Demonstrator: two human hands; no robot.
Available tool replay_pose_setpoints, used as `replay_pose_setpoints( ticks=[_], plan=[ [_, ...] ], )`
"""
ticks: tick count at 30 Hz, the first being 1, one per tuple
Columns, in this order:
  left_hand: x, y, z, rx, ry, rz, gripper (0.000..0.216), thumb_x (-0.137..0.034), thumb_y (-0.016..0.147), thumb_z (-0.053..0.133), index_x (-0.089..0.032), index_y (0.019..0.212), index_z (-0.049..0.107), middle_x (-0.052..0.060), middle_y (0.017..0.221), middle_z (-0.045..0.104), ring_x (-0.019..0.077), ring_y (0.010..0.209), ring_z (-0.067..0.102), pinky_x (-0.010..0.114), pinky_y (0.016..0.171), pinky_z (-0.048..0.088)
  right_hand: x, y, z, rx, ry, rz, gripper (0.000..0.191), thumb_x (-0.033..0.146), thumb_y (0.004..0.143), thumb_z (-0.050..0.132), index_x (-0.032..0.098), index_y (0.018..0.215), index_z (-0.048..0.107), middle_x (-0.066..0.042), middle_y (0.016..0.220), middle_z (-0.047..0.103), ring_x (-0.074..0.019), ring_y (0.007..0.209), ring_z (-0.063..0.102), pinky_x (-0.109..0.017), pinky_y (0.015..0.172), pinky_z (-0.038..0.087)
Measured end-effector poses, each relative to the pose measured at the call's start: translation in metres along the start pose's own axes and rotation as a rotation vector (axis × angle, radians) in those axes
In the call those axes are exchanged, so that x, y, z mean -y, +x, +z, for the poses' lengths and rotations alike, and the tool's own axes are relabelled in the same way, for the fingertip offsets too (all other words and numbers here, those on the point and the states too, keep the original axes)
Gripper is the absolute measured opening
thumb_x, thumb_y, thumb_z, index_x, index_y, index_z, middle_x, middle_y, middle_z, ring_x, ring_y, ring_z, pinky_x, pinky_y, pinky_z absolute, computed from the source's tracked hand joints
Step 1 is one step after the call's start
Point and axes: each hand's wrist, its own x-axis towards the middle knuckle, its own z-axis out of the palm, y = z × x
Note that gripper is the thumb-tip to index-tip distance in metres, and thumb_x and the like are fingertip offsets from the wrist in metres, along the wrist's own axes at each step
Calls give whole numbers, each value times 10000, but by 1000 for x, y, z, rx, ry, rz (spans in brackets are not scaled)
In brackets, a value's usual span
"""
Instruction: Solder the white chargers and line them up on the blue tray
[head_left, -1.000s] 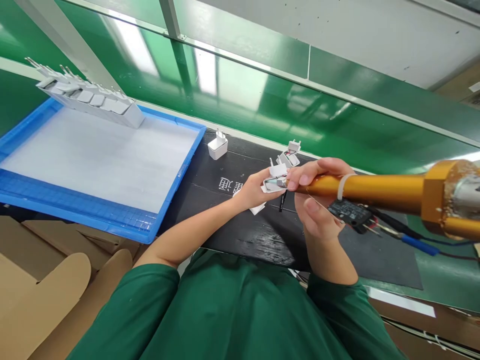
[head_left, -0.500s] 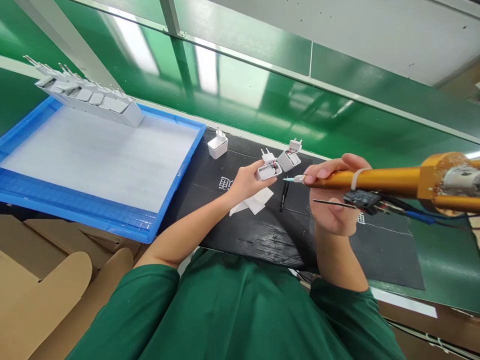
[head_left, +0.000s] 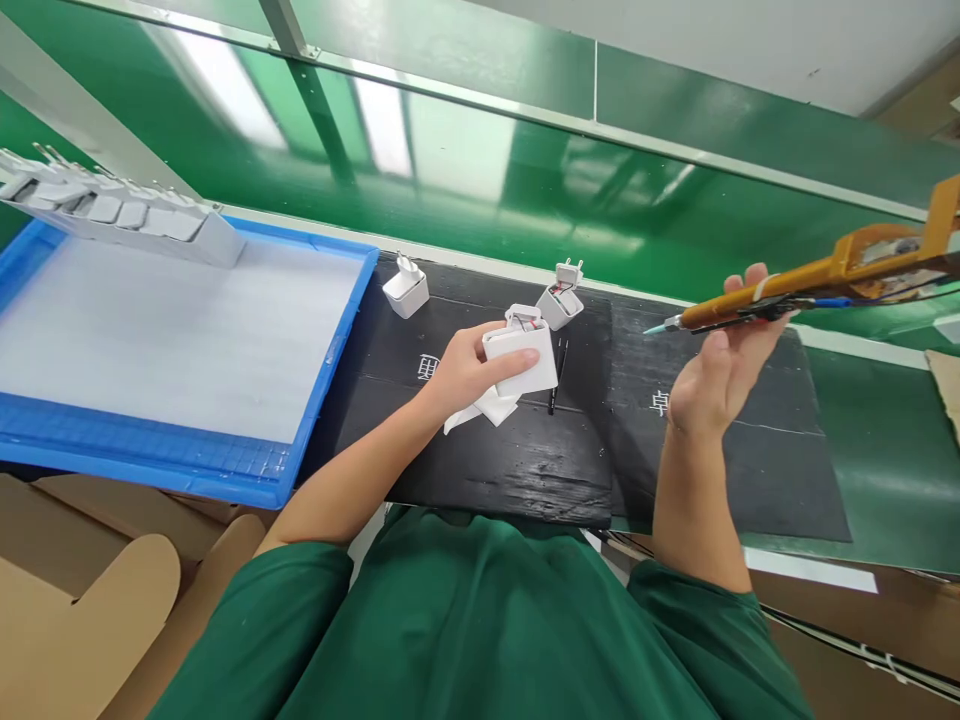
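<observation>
My left hand (head_left: pixel 469 372) grips a white plug adapter (head_left: pixel 520 358) over the black mat (head_left: pixel 525 460), thumb across its side, with its open wired end facing away. A crumpled white cloth (head_left: pixel 480 412) lies under that hand. My right hand (head_left: pixel 724 365) is raised to the right and holds a gold pen-shaped tool (head_left: pixel 810 278) with a pale tip pointing left, wires trailing off its far end. The fingers are loosely curled round the shaft. Two more adapters stand on the mat, one (head_left: pixel 559 300) just behind my left hand and one (head_left: pixel 406 288) nearer the tray.
A blue tray (head_left: pixel 315 400) with a white foam liner sits at the left, a row of several white adapters (head_left: pixel 120 210) along its far edge. A thin black pen (head_left: pixel 553 385) lies on the mat. Green conveyor behind; cardboard pieces (head_left: pixel 90 600) at lower left.
My right hand has swung the gold tool up and away to the right, off the adapter. My left hand has turned the adapter and lowered it toward the mat.
</observation>
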Motion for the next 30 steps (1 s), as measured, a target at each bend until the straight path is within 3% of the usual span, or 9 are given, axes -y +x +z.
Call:
replay_pose_setpoints(
  ticks=[5, 8, 10, 14, 16, 19, 24, 27, 30],
  plan=[
    [-1, -1, 0, -9, -13, -22, 496, -533, 687, 793, -137, 968, 691, 44, 774, 694, 203, 711, 677, 283, 612, 531, 0, -11, -5, -203, -277, -87, 646, 344, 913, 572, 267, 1507, 329, -110, 1529, 383, -352, 1415, 398, -583, 1158, 350],
    [-3, -3, 0, -12, 21, -21, 474, -518, 689, 795, -136, 950, 694, 43, 774, 699, 211, 733, 683, 284, 624, 534, 8, -17, -5, -340, -394, -259, 677, 252, 815, 679, 264, 1442, 425, -131, 1346, 519, -337, 1194, 549, -512, 937, 520],
    [-4, -3, 0, -4, 40, -25, 456, -512, 693, 793, -134, 929, 697, 40, 751, 694, 207, 721, 678, 278, 616, 528, 12, -20, -1, -91, -436, -328, 589, 155, 827, 629, 282, 1383, 484, -97, 1172, 624, -280, 1026, 606, -432, 800, 549],
    [-6, -4, 1, 11, 56, -31, 462, -508, 685, 792, -128, 933, 702, 42, 757, 698, 194, 703, 662, 269, 606, 517, 15, -30, 14, 811, -504, -336, 472, 15, 860, 506, 241, 1267, 591, -54, 1218, 698, -234, 1017, 625, -383, 833, 535],
    [-7, -3, 1, 12, 69, -22, 455, -505, 682, 791, -129, 922, 704, 45, 772, 702, 188, 707, 657, 265, 611, 514, 13, -35, 22, 976, -548, -326, 425, -4, 860, 495, 194, 1208, 638, -67, 1265, 689, -247, 1063, 608, -385, 823, 528],
    [-7, -2, 0, 6, 92, -12, 429, -505, 682, 786, -133, 880, 704, 37, 744, 688, 175, 685, 640, 254, 598, 501, 10, -38, 28, 1017, -576, -288, 350, 22, 886, 498, 158, 1154, 677, -92, 1150, 730, -239, 1016, 614, -369, 761, 516],
    [-4, -2, -1, 5, 106, -18, 421, -508, 687, 784, -136, 869, 702, 32, 726, 671, 163, 660, 619, 249, 584, 486, 7, -32, 20, 869, -527, -270, 255, 77, 916, 511, 161, 1058, 705, -100, 989, 741, -213, 916, 642, -352, 773, 542],
    [-1, -3, 0, -11, 123, -18, 422, -503, 692, 783, -138, 890, 708, 35, 755, 674, 160, 669, 613, 244, 583, 478, 12, -27, 13, 510, -443, -173, 206, 119, 901, 581, 207, 1056, 683, -72, 976, 738, -195, 897, 681, -341, 798, 579],
    [0, -3, 2, -4, 158, -27, 422, -495, 702, 776, -141, 926, 717, 36, 775, 674, 158, 682, 605, 240, 586, 469, 27, -27, 12, 117, -162, -8, 218, 164, 866, 656, 259, 1061, 646, -34, 962, 720, -194, 884, 721, -357, 756, 627]
  ],
)
